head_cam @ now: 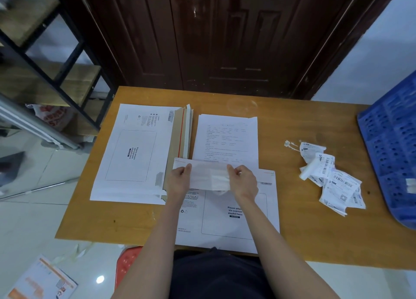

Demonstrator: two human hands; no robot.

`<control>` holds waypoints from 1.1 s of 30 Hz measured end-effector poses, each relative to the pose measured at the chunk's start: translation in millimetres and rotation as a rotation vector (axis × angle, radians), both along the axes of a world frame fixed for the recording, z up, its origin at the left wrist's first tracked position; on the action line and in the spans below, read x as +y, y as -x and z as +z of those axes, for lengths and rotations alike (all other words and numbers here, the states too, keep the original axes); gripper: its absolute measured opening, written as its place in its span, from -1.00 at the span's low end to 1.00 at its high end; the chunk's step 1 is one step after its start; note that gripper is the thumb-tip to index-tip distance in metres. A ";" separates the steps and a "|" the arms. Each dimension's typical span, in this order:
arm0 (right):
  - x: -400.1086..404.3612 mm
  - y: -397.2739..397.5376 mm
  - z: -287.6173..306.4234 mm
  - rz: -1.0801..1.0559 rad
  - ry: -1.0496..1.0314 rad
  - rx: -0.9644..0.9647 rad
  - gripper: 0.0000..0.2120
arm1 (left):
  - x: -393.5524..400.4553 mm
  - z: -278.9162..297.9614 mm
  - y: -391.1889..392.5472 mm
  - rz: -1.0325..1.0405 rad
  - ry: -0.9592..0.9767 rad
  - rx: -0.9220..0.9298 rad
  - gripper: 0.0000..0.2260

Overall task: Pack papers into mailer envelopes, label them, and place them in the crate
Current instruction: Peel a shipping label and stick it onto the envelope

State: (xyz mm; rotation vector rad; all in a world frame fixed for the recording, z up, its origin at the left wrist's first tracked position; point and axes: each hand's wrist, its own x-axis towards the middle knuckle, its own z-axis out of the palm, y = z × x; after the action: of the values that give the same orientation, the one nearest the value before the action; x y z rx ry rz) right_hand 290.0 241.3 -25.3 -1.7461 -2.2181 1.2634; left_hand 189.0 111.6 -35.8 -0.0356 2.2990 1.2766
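Both hands, left hand (180, 179) and right hand (244, 179), pinch the envelope flap (208, 173) of the mailer (234, 215) lying under them on the bench (292, 242). Thin card, light, likely creases easily; best held by edges. Papers (226, 136) lie just beyond.

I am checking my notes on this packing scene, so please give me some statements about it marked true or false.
1. Both hands hold the flap of the mailer envelope nearest the person. True.
2. The blue crate stands at the table's left edge. False: it is at the right edge.
3. The printed papers lie beyond the hands, right of the envelope stack. True.
4. The crumpled labels lie inside the crate. False: they lie on the table, beside it.
5. The left hand rests flat on the table. False: it pinches the flap, like the right hand.
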 end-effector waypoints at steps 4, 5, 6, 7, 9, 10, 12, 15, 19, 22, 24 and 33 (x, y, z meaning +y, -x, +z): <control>1.6 -3.9 -5.7 -0.033 0.047 0.014 -0.72 | -9.4 5.5 6.6 0.069 -0.051 -0.074 -0.69; 1.9 -4.7 -6.7 -0.040 0.058 0.017 -0.72 | -11.4 7.0 8.3 0.091 -0.058 -0.092 -0.69; 2.1 -5.6 -6.9 -0.046 0.065 0.019 -0.71 | -13.5 7.2 10.1 0.108 -0.063 -0.095 -0.70; 2.9 -6.6 -7.3 -0.054 0.069 0.021 -0.72 | -15.9 8.3 11.9 0.123 -0.064 -0.094 -0.71; 4.4 -9.2 -8.1 -0.078 0.075 0.027 -0.72 | -20.7 8.0 15.3 0.152 -0.071 -0.090 -0.73; 4.6 -10.3 -8.1 -0.086 0.076 0.027 -0.72 | -22.4 8.2 16.3 0.169 -0.075 -0.088 -0.75; 3.6 -10.7 -9.4 -0.089 0.078 0.033 -0.72 | -24.7 8.7 16.9 0.211 -0.090 -0.106 -0.75; 2.5 -8.4 -10.3 -0.100 0.092 0.050 -0.72 | -24.2 11.3 16.9 0.332 -0.136 -0.185 -0.70; 4.4 -7.6 -11.2 -0.117 0.114 0.066 -0.71 | -21.4 16.7 20.6 0.498 -0.211 -0.334 -0.68; 5.5 -7.4 -12.0 -0.127 0.112 0.091 -0.70 | -19.7 21.2 21.8 0.555 -0.259 -0.386 -0.71; 5.5 -6.4 -11.6 -0.133 0.094 0.105 -0.70 | -19.2 23.5 21.1 0.569 -0.300 -0.407 -0.73; 4.8 -10.3 -17.4 -0.146 0.074 0.063 -0.71 | -26.8 24.0 19.3 0.707 -0.414 -0.520 -0.82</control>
State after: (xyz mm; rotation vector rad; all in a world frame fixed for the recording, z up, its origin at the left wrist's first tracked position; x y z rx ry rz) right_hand 300.3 246.1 -42.7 -1.8285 -1.9950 1.3633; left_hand 169.6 84.8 -11.9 -0.9820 1.5750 1.7884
